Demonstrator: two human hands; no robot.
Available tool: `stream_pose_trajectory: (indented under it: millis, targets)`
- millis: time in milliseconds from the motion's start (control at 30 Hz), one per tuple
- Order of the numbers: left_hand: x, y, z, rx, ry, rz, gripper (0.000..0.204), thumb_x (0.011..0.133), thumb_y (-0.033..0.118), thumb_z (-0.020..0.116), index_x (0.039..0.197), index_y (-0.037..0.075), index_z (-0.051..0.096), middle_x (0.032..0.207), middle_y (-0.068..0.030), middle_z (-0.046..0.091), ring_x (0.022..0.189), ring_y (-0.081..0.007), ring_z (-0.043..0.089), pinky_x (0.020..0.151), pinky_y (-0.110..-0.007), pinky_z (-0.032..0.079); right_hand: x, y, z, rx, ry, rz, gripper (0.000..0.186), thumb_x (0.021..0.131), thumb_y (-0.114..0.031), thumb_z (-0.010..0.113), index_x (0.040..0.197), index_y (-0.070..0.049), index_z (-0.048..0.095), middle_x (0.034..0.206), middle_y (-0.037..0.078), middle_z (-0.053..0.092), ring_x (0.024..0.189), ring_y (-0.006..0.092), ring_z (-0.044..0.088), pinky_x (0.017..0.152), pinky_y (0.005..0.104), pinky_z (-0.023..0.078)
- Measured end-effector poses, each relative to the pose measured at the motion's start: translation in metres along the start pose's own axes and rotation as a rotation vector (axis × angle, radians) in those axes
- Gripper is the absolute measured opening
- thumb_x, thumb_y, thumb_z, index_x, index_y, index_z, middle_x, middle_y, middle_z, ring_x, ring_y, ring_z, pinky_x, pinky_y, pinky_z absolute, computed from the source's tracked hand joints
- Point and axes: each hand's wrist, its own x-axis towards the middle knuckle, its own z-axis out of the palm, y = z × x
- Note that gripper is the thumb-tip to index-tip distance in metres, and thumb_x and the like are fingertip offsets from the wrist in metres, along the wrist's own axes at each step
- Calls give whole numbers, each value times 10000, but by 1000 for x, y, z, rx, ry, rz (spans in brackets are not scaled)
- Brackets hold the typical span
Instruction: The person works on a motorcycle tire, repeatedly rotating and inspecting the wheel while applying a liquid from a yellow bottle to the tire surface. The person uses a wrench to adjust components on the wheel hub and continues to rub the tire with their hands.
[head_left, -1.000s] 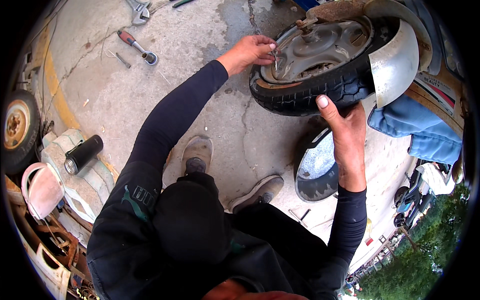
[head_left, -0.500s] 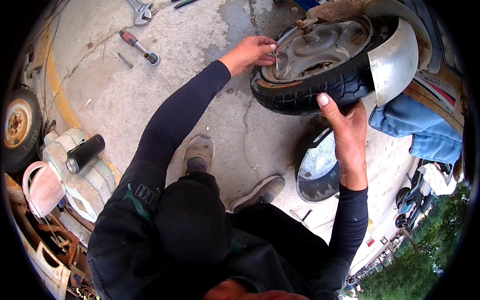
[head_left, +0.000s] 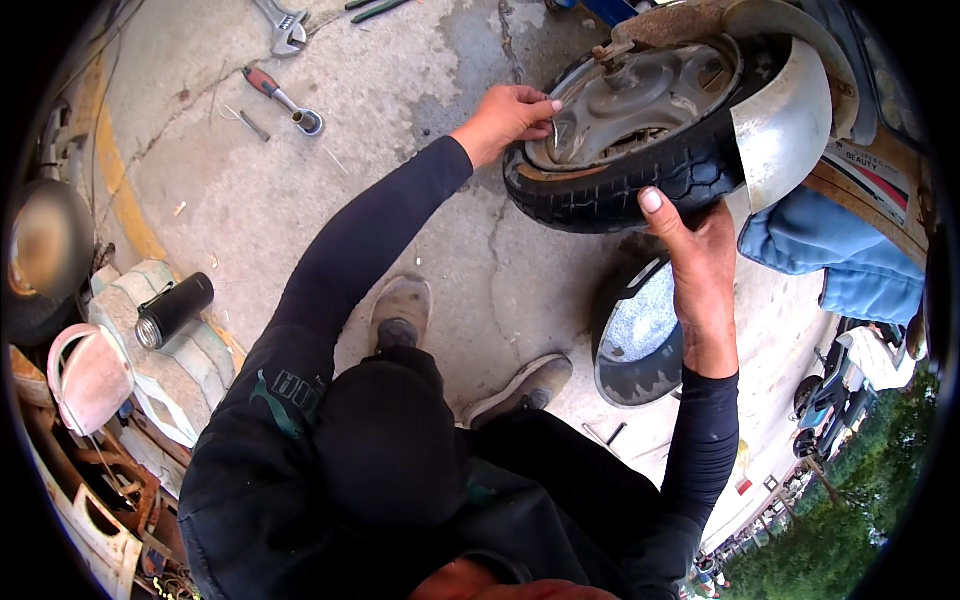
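Observation:
A scooter-type wheel with a black tire (head_left: 600, 198) and grey metal rim (head_left: 640, 105) is mounted under a silver fender (head_left: 785, 125). My left hand (head_left: 508, 122) is at the rim's left side, thumb and fingers pinched together. A thin shiny metal piece (head_left: 556, 130) shows at its fingertips; whether it is loose or part of the rim I cannot tell. My right hand (head_left: 697, 245) grips the tire from the near side, thumb on the tread, its other fingers hidden underneath.
On the concrete lie a red-handled ratchet (head_left: 285, 100), an adjustable wrench (head_left: 285, 30) and a small rod (head_left: 253, 125). A black basin (head_left: 637, 335) sits below the wheel. A black bottle (head_left: 175, 308) rests on blocks (head_left: 150, 385) at left. Blue cloth (head_left: 840, 255) hangs at right.
My left hand has turned slightly, and its fingertips now cover more of the small metal piece. My right hand stays on the tire. The whole view has shifted a little.

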Motion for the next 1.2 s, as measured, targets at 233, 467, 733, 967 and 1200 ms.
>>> stream_pose_trajectory:
  millis: [233, 467, 733, 967, 1200]
  targets:
    - [-1, 12, 39, 192, -45, 70, 276, 820, 165, 760, 971, -56, 695, 769, -111, 687, 615, -151, 640, 555, -330, 541, -17, 9, -20, 1, 38, 61, 580, 903, -213, 717, 1367, 39, 478, 1310, 119, 562, 1187, 211, 530, 1058, 336, 378]
    - [20, -17, 10, 45, 81, 75, 158, 885, 134, 676, 888, -23, 687, 631, -77, 620, 497, -154, 606, 453, -310, 492, 0, 20, 1, 2, -25, -16, 683, 911, -251, 707, 1424, 66, 386, 1364, 164, 515, 1217, 240, 507, 1083, 354, 354]
    - [19, -10, 24, 618, 234, 180, 207, 736, 141, 748, 811, -45, 698, 799, -262, 680, 763, -350, 709, 657, -430, 549, -4, 33, -15, 37, 20, 17, 724, 918, -273, 709, 1453, 50, 343, 1409, 176, 475, 1240, 252, 506, 1082, 369, 374]
    - [1, -4, 22, 785, 82, 373, 262, 862, 224, 611, 841, -13, 722, 818, -210, 684, 716, -342, 669, 665, -450, 533, 5, 1, -18, 68, 18, 27, 383, 856, -234, 772, 1126, 2, 637, 1070, 47, 643, 952, 139, 582, 898, 294, 451]
    - [3, -17, 1, -120, -232, -43, 316, 1052, 246, 464, 1163, 0, 629, 985, -35, 617, 866, -119, 589, 806, -263, 520, 1, -7, -15, 172, 2, -64, 353, 854, -127, 773, 1132, 46, 639, 1079, 75, 677, 991, 154, 620, 922, 327, 486]
